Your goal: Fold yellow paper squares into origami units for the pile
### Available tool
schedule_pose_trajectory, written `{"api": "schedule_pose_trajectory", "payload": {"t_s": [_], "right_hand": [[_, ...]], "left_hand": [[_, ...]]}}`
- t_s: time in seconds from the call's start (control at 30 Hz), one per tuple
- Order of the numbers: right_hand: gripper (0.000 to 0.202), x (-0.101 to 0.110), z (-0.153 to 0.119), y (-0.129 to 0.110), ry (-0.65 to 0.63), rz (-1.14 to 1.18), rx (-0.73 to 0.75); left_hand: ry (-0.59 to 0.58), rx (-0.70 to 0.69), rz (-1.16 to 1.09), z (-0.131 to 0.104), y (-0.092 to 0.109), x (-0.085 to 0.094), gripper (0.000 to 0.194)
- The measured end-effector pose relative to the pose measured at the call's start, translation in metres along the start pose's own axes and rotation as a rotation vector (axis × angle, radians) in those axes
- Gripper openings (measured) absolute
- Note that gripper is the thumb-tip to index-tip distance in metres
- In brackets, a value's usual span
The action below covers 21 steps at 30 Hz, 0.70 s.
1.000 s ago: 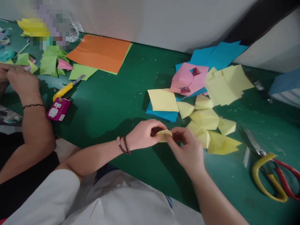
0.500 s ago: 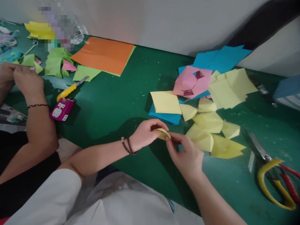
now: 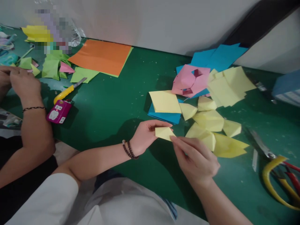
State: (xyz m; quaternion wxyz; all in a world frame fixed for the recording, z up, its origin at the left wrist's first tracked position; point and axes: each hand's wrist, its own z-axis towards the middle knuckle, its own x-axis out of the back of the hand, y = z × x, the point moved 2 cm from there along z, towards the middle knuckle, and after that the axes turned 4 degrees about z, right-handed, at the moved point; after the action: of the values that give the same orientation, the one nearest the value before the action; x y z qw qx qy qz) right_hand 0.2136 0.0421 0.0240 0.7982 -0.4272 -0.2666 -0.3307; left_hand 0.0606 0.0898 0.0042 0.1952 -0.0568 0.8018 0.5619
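A small folded piece of pale yellow paper is held between my two hands, just above the green table. My left hand, a beaded bracelet at its wrist, grips the paper's left part with fingers behind it. My right hand pinches the lower right corner between thumb and index finger. Beyond them lies a yellow paper square on blue sheets. Right of it, several folded yellow paper pieces are grouped, partly behind my right hand.
A pink folded-paper shape sits before blue sheets. Scissors lie at right. Toward the left are orange paper, a yellow cutter knife, a magenta socket block and another person's hand.
The yellow paper, curved before, now shows a flat, pointed face. My right hand has turned and shifted slightly right, its fingers closer together. The view has shifted a little.
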Motion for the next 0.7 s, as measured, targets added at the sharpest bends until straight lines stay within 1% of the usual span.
{"api": "schedule_pose_trajectory", "payload": {"t_s": [0.07, 0.1, 0.17, 0.23, 0.3, 0.37, 0.4, 0.43, 0.47, 0.53, 0.6, 0.63, 0.7], "right_hand": [[0.022, 0.000, -0.001, -0.001, 0.032, 0.029, -0.009], [0.020, 0.000, -0.001, -0.001, 0.053, 0.053, -0.043], [0.014, -0.002, -0.002, 0.000, 0.084, 0.104, -0.159], [0.004, -0.005, -0.003, 0.001, 0.092, 0.145, -0.269], [0.002, -0.008, -0.003, 0.000, 0.082, 0.169, -0.294], [0.004, -0.009, -0.003, -0.002, 0.055, 0.189, -0.274], [0.005, -0.009, -0.002, -0.001, 0.049, 0.209, -0.278], [0.006, -0.009, -0.001, 0.001, 0.047, 0.248, -0.315], [0.009, -0.009, 0.000, 0.005, 0.053, 0.309, -0.389], [0.016, -0.009, 0.002, 0.015, 0.106, 0.503, -0.605], [0.025, -0.011, 0.004, 0.024, 0.169, 0.732, -0.799], [0.029, -0.012, 0.005, 0.027, 0.189, 0.826, -0.857], [0.033, -0.014, 0.006, 0.029, 0.200, 0.931, -0.907]], "left_hand": [[0.007, -0.029, 0.021, 0.000, 0.000, -0.001, 0.019], [0.010, -0.047, 0.039, -0.001, 0.001, -0.001, 0.018], [0.021, -0.069, 0.090, -0.001, 0.002, -0.002, 0.016], [0.041, -0.061, 0.149, -0.001, 0.001, -0.002, 0.012], [0.062, -0.039, 0.219, -0.001, 0.000, -0.002, 0.011], [0.077, -0.025, 0.286, -0.001, -0.002, -0.002, 0.009], [0.070, -0.020, 0.300, -0.002, -0.003, -0.003, 0.008], [0.045, -0.014, 0.293, -0.003, -0.005, -0.003, 0.006], [0.007, -0.008, 0.267, -0.004, -0.006, -0.004, 0.008], [-0.085, -0.010, 0.193, -0.006, -0.006, -0.005, 0.029], [-0.130, -0.048, 0.146, -0.007, -0.002, -0.004, 0.050], [-0.129, -0.074, 0.139, -0.007, 0.001, -0.003, 0.054], [-0.111, -0.104, 0.131, -0.006, 0.006, 0.000, 0.055]]}}
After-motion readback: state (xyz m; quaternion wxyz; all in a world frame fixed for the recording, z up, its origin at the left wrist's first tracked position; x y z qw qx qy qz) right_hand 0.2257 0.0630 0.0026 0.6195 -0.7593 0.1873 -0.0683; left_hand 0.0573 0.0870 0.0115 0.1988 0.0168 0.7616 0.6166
